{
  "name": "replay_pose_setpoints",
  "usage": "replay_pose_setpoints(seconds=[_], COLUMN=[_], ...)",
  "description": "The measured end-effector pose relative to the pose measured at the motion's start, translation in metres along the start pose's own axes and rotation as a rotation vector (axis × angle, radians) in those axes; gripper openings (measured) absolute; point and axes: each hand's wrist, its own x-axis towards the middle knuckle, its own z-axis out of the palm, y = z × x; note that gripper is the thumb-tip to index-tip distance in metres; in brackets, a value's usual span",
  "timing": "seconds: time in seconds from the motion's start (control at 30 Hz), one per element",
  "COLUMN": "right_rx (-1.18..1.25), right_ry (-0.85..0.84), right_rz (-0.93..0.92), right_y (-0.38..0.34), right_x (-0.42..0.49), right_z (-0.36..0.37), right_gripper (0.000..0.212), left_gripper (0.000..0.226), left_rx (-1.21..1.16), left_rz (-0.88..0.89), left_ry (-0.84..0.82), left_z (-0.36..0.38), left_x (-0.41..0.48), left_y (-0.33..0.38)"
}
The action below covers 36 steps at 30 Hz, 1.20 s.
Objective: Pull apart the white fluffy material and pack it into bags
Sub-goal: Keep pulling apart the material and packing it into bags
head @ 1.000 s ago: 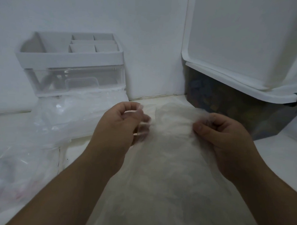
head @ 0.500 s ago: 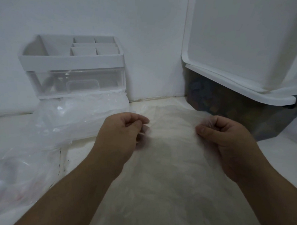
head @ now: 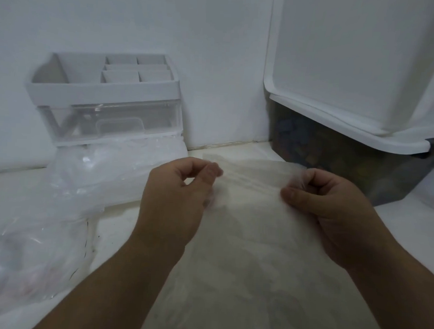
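A clear zip bag [head: 252,253] filled with white fluffy material lies in front of me, its top end pointing away. My left hand [head: 177,200] pinches the bag's top left corner by the zip strip. My right hand [head: 326,209] pinches the top right corner. The zip strip [head: 252,184] runs stretched flat between the two hands. The fluffy filling shows dimly through the plastic below the strip.
A heap of clear plastic bags [head: 67,200] lies at the left. Behind it stands a white organiser with a clear drawer [head: 106,102] against the wall. At the right sits a dark storage bin [head: 360,168] with its white lid [head: 352,70] leaning open.
The bag's top edge, bunched and raised a second ago, now lies flat and taut. Both hands have moved slightly apart along the zip strip.
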Motion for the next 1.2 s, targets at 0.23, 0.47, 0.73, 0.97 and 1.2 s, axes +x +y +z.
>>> replay_pose_setpoints(seconds=[0.23,0.47,0.73,0.97,1.2], right_rx=[0.232,0.227,0.222,0.258,0.272], right_ry=[-0.027,-0.003,0.060,0.120,0.079], right_rz=[0.067,0.152,0.167,0.118,0.090], right_y=[-0.009,-0.012,-0.011,-0.006,-0.006], right_x=[-0.002,0.001,0.005,0.007,0.006], right_z=[0.000,-0.006,-0.007,-0.006,-0.007], right_gripper=[0.010,0.006,0.008,0.017,0.016], left_gripper=[0.027,0.020,0.013,0.014,0.009], left_rx=[-0.226,-0.160,-0.163,-0.225,-0.013], left_rz=[-0.185,-0.149,-0.030,-0.040,-0.167], left_ry=[-0.067,-0.031,-0.039,-0.496,-0.118], left_z=[-0.007,-0.004,-0.004,-0.008,0.005], left_x=[0.002,0.002,-0.002,-0.008,-0.010], left_y=[0.005,0.011,0.014,0.020,-0.002])
